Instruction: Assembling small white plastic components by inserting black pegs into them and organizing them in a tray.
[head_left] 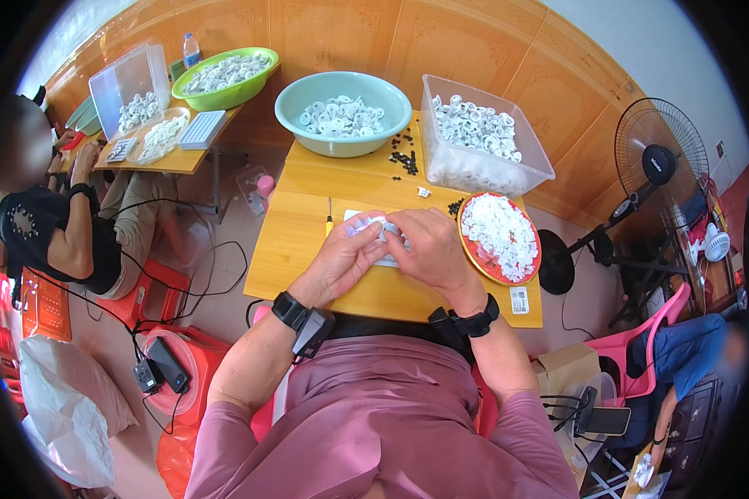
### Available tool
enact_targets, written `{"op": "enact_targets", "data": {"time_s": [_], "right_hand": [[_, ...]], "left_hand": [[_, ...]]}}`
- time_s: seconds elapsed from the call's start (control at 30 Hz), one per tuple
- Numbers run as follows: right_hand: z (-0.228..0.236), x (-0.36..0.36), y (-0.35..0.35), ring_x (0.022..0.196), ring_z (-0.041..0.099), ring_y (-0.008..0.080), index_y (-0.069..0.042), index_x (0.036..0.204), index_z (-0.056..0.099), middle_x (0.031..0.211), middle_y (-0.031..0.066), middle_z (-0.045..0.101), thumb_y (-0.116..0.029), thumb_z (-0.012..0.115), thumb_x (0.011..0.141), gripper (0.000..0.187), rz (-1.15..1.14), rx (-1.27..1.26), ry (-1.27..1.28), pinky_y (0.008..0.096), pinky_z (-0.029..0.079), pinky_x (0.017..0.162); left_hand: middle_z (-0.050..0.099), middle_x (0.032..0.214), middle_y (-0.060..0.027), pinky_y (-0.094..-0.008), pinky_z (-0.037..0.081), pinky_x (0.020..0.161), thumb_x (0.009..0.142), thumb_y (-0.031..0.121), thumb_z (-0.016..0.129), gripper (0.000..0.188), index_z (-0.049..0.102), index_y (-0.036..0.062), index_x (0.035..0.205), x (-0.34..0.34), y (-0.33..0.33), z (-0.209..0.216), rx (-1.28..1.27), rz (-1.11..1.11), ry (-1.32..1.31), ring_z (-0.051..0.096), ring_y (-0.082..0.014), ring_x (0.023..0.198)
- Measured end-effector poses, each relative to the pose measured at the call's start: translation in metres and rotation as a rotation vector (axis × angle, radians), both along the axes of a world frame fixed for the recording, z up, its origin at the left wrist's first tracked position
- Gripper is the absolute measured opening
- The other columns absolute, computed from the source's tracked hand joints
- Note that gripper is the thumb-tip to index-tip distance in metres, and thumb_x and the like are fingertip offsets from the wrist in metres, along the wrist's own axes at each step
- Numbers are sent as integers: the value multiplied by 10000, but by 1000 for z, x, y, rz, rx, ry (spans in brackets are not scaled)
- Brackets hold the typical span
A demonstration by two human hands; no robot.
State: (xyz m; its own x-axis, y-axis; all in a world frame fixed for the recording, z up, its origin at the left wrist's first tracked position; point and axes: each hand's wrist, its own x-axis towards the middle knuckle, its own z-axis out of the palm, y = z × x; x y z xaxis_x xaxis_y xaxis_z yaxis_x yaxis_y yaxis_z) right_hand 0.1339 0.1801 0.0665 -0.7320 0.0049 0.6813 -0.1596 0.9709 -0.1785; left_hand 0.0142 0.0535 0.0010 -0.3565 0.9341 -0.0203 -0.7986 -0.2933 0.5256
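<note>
Over the near part of the wooden table point(295, 249), my left hand point(349, 259) and my right hand point(434, 248) meet. Both have their fingers closed round a small white plastic part point(384, 233), mostly covered by the fingertips. Beneath them lies a flat white piece point(386, 261), largely hidden by the hands. A thin screwdriver with a yellow handle point(329, 225) rests left of my left hand. To the right of my right hand, a red plate point(471, 251) carries a heap of small white pieces point(499, 233). One loose white part point(424, 192) sits beyond my hands.
At the table's back stand a pale green basin point(287, 116) and a clear bin point(524, 173), both holding white round parts. Small black parts point(404, 160) lie between them. A co-worker point(50, 216) sits at a left table; another person point(682, 358) is at right. A fan point(659, 165) stands right.
</note>
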Motion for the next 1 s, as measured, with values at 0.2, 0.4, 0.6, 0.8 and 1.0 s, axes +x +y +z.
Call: {"op": "enact_targets", "data": {"time_s": [0.2,0.4,0.6,0.8,1.0], "right_hand": [[0,-2,-3,729,650,294,-17,894,653,803,115,677,-85,696,777,142,6,-18,38,401,486,657],[-7,-3,2,836,675,297,-38,952,646,934,127,693,-86,729,769,206,60,-184,61,393,507,731],[-13,-7,2,857,673,312,-46,981,635,1009,119,689,-82,750,756,256,61,-125,82,406,511,757],[-23,-9,-2,854,673,303,-52,970,641,1016,120,693,-71,751,757,241,23,-125,139,390,517,729],[-17,-7,-7,845,672,280,-54,958,645,1009,111,692,-80,743,749,232,-32,-25,186,385,512,711]], "left_hand": [[626,1191,-131,-353,548,980,974,52,610,288,522,19,1247,3,1,0,20,83,25,643,-220,1110],[614,1189,-138,-364,549,959,956,27,625,339,494,28,1269,5,0,12,0,163,61,637,-242,1106],[606,1184,-132,-338,551,942,957,10,616,343,488,21,1275,5,1,7,-10,221,59,627,-218,1095],[606,1189,-130,-330,545,945,970,36,608,321,491,28,1268,6,1,3,-4,201,62,625,-206,1100],[615,1168,-148,-340,551,929,980,40,590,305,487,23,1266,4,5,-3,5,206,56,645,-213,1059]]}}
